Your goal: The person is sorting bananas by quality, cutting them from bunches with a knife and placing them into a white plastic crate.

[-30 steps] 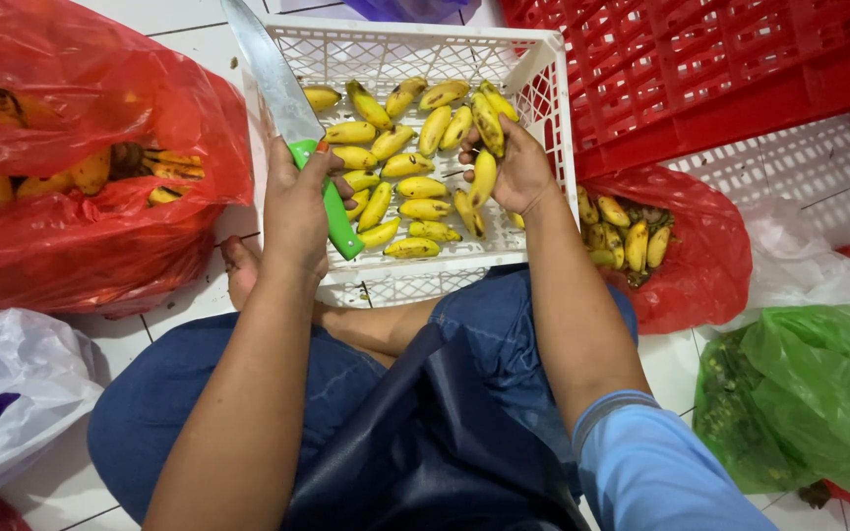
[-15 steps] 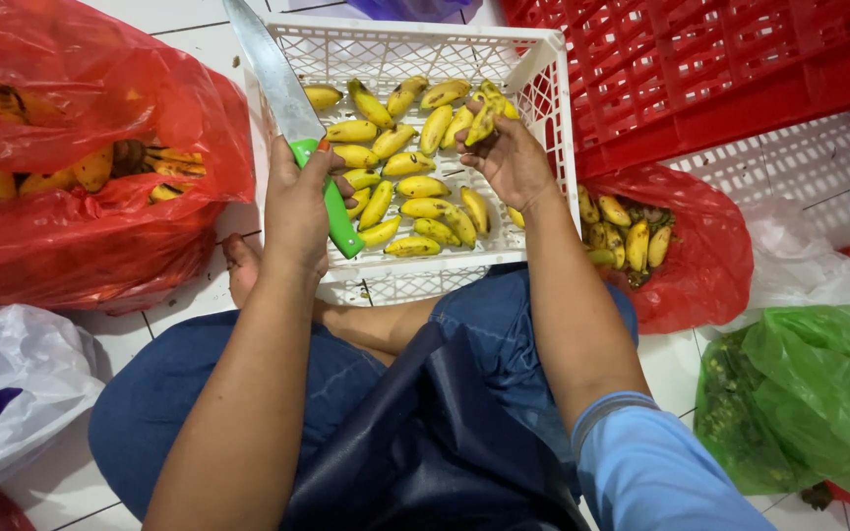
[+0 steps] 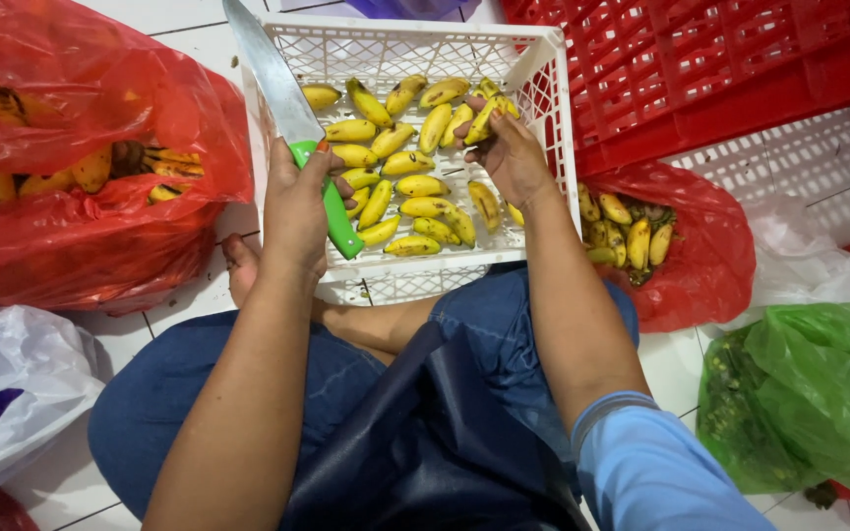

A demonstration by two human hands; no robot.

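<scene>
My left hand [image 3: 297, 206] grips the green handle of a large knife [image 3: 273, 84], its steel blade pointing up and away over the left rim of a white plastic crate [image 3: 543, 88]. Inside the crate lie several small yellow bananas [image 3: 410, 187]. My right hand [image 3: 509, 157] reaches into the crate's right side and holds a small cluster of bananas [image 3: 484, 113] just above the others. I sit on the floor in blue trousers with the crate in front of my knees.
A big red plastic bag of bananas [image 3: 81, 167] lies at the left. A smaller red bag with bananas [image 3: 641, 236] sits right of the crate. Red crates [image 3: 740, 69] stand at the back right, a green bag [image 3: 809, 403] at the right, and a white bag [image 3: 12, 393] at the lower left.
My right hand has lifted from the bananas in the crate's middle right toward its far right corner, with bananas in its fingers. The knife hand has barely moved.
</scene>
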